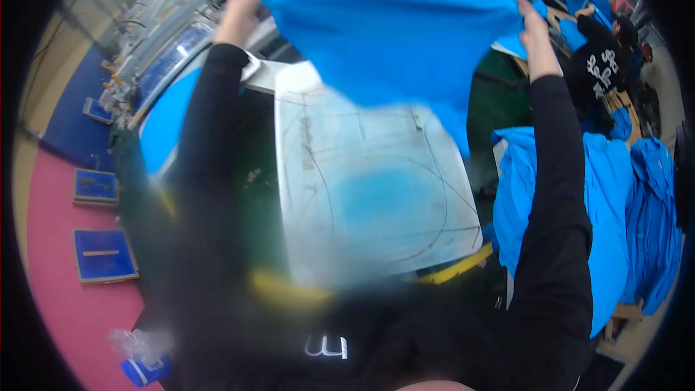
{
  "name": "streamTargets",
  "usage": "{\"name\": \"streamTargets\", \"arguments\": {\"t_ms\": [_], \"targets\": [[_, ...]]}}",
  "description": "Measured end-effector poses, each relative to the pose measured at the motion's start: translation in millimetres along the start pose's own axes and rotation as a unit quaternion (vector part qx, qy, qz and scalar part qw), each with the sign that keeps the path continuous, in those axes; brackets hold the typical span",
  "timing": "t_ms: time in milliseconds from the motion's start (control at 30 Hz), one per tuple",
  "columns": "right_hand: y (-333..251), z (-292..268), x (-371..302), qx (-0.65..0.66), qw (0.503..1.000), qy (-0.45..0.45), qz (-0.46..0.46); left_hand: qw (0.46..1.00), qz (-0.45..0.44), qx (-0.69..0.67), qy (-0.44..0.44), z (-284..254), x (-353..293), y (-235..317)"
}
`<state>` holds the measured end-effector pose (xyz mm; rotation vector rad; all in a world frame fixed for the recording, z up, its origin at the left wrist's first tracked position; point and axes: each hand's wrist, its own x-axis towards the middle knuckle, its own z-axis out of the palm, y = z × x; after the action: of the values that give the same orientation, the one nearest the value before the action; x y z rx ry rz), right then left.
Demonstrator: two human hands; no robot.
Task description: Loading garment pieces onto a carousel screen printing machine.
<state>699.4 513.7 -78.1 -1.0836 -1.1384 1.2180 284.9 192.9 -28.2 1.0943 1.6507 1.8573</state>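
A bright blue piece of fabric (398,36) is stretched wide between my raised hands at the far side. Its upper left corner is pinched in my left hand (245,11), and my right hand (534,25) grips the upper right corner. The cloth sags in the middle, its lower edge hanging over the far part of a pale board (376,246). Dark lines and a round blue stain mark that board's surface. Both my arms reach forward in black sleeves. The fingertips are partly hidden by the fabric.
Blue garments (608,210) hang in a heap at my right. Another blue piece (170,123) lies on a board at left, near machine arms (166,51). Yellow bars (460,264) edge the near side. Framed blue screens (105,255) rest at far left. A co-worker (601,65) stands at far right.
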Motion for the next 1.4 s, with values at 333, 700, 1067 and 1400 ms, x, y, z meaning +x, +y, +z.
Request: {"name": "streamTargets", "arguments": {"t_ms": [333, 700, 1067, 1400], "targets": [[16, -66, -58, 0.065, 0.977, -0.191, -0.067, 0.99, -0.027, 0.097, -0.101, 2, -32, -1], [175, -102, -224, 0.022, 0.958, -0.252, 0.135, 0.95, -0.251, 0.12, -0.144, -63, -196, -121], [257, -161, -287, -0.139, 0.927, -0.291, 0.193, 0.923, -0.347, 0.126, -0.105, -70, -344, -218], [269, -176, -355, -0.288, 0.915, -0.279, 0.05, 0.954, -0.272, 0.12, 0.049, -40, -403, -263]]}}
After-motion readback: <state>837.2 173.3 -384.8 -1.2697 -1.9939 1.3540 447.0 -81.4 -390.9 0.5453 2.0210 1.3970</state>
